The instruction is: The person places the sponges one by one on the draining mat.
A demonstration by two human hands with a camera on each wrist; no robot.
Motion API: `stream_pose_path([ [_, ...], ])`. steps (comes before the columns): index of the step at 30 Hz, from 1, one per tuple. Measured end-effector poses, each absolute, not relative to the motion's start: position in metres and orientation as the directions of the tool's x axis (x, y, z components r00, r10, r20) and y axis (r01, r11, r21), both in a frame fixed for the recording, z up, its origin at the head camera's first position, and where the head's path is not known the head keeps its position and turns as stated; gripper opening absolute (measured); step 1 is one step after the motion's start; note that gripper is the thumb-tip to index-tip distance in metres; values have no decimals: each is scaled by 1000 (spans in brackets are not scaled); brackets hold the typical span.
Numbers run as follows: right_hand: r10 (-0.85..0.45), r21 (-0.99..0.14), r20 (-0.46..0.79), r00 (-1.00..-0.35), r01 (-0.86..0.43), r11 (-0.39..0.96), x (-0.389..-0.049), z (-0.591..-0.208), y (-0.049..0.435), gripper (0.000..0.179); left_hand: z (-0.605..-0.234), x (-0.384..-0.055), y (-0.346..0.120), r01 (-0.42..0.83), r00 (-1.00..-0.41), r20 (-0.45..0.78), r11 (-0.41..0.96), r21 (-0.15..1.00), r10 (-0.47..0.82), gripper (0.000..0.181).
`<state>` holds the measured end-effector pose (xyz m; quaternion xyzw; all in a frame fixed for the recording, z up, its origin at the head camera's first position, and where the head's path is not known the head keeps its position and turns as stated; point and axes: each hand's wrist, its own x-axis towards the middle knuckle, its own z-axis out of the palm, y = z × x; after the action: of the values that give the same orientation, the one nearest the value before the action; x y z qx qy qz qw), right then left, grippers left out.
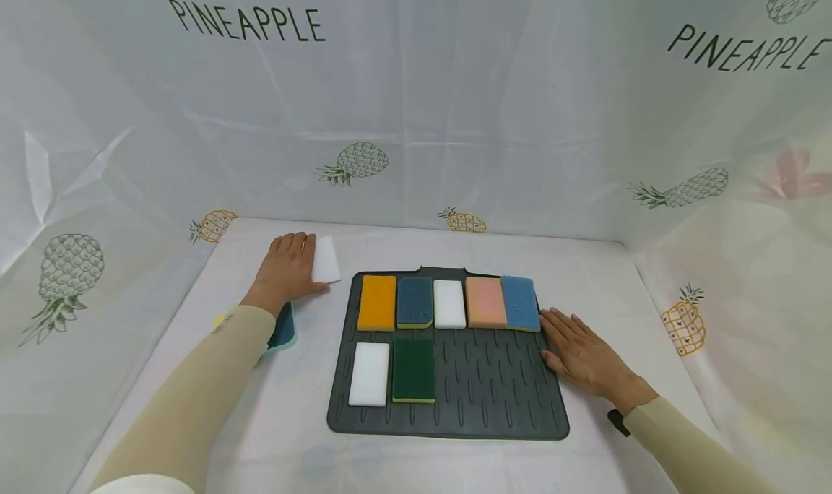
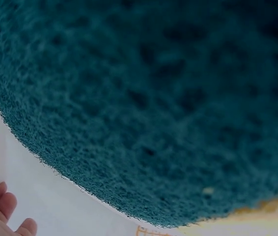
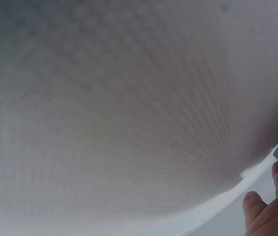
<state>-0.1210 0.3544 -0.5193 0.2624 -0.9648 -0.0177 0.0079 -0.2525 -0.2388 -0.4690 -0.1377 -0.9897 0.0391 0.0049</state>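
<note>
My left hand (image 1: 286, 266) grips a white sponge (image 1: 327, 260) at the far left of the table, fingers along its left edge and thumb at its near corner. A dark teal sponge (image 1: 283, 329) lies partly hidden beneath that forearm; its rough face (image 2: 129, 123) fills most of the left wrist view. My right hand (image 1: 588, 357) rests at the tray's right side, fingers extended, fingertips right at the edge of a blue sponge (image 1: 521, 304). That sponge sits slightly askew beside a pink sponge (image 1: 485, 302) in the back row.
A dark grey ridged tray (image 1: 494, 407) lies mid-table. Its back row also bears orange (image 1: 376, 304), dark blue (image 1: 414, 300) and white (image 1: 449, 305) sponges. In front are another white sponge (image 1: 369, 375) and a green sponge (image 1: 413, 371). A pineapple-print curtain (image 1: 403, 104) surrounds the table.
</note>
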Motion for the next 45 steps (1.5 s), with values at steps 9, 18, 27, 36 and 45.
stream_pose_path([
  [9,-501,29,-8,-865,-501,865,-122,-519,353,71,-472,-254,-240,268,-962,28,959,-92,272,118],
  [18,-498,33,-19,-867,-499,866,-122,-519,353,72,-467,-251,-235,289,-954,64,954,-80,294,113],
  [27,-511,38,-2,-860,-511,859,-122,-519,354,71,-459,-248,-229,341,-929,123,936,-82,349,108],
  [36,-518,31,9,-855,-518,855,-120,-518,353,70,-449,-241,-215,380,-911,142,922,-75,387,105],
  [45,-525,23,21,-851,-524,851,-121,-519,354,70,-438,-230,-195,420,-887,168,903,-93,430,107],
])
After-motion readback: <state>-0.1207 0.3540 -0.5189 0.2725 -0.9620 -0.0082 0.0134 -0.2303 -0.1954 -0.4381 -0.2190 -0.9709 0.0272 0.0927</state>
